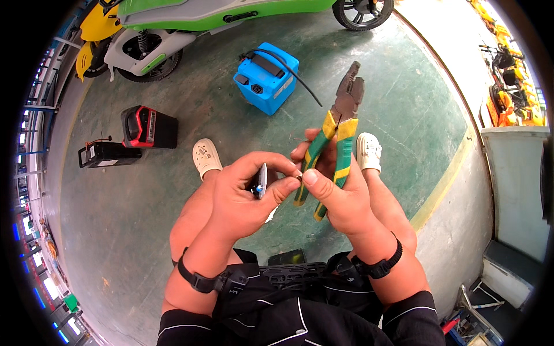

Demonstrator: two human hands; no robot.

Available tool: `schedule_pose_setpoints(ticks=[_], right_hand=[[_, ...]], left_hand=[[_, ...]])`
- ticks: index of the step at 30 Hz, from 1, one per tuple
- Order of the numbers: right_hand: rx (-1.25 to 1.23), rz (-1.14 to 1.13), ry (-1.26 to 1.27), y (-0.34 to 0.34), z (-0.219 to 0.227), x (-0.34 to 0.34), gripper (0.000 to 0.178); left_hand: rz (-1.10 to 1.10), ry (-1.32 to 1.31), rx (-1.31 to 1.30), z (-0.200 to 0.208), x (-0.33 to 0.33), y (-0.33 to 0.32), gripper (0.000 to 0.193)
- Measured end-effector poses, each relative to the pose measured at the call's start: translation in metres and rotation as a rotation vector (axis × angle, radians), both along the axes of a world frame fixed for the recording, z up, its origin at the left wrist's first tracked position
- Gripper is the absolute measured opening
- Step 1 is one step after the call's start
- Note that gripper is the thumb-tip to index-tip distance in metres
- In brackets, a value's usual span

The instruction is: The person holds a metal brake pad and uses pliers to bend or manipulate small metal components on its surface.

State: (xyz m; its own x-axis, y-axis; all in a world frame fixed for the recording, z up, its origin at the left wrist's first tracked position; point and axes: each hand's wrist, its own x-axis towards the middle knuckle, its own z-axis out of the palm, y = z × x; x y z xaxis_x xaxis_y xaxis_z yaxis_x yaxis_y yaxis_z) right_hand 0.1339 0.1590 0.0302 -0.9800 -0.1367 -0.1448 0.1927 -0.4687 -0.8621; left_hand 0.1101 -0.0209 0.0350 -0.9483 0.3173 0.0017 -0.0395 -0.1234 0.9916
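Observation:
My right hand (pixel 347 202) is wrapped round a pair of combination pliers (pixel 345 105) with green and yellow handles. Their dark, worn jaws point away from me and look nearly closed. A thin, flat grey part (pixel 262 182) with a dark side and a spot of blue is tucked in my left hand (pixel 234 193), mostly hidden by the fingers. The thumb and forefinger of that hand pinch a tiny dark piece (pixel 299 177), too small to name. My right thumb tip presses close against the same piece.
Ahead on the green floor stands a blue battery pack (pixel 266 81) with a black cable. To the left are a red-and-black case (pixel 151 128) and a black battery box (pixel 109 154). A green scooter (pixel 219 16) is parked at the far side. A pale cabinet (pixel 516 184) is at right.

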Motion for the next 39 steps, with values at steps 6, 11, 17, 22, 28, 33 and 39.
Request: schedule_pose_setpoints(ticks=[6,11,17,22,28,33,39], right_hand=[[-0.248,0.033,-0.152,-0.006,0.002,0.002,0.062],[-0.298,0.012,-0.194,-0.009,-0.001,0.004,0.063],[-0.272,0.006,-0.205,-0.008,0.001,0.005,0.062],[-0.21,0.006,-0.172,-0.005,0.006,0.005,0.062],[0.039,0.108,-0.091,0.007,0.008,0.003,0.056],[0.142,0.226,-0.105,0.012,0.01,0.017,0.049],[0.303,0.381,-0.148,0.015,0.012,0.028,0.055]], left_hand=[[-0.02,-0.114,0.152,-0.004,0.006,0.002,0.02],[-0.019,-0.06,0.126,-0.004,0.005,0.004,0.017],[-0.049,-0.06,0.159,-0.007,0.004,0.004,0.015],[-0.063,-0.061,0.191,-0.005,0.003,0.007,0.015],[-0.043,-0.122,0.202,-0.001,0.001,0.0,0.017],[-0.001,-0.131,0.186,-0.002,0.002,-0.002,0.021],[0.088,-0.201,0.191,-0.001,0.002,-0.001,0.018]])
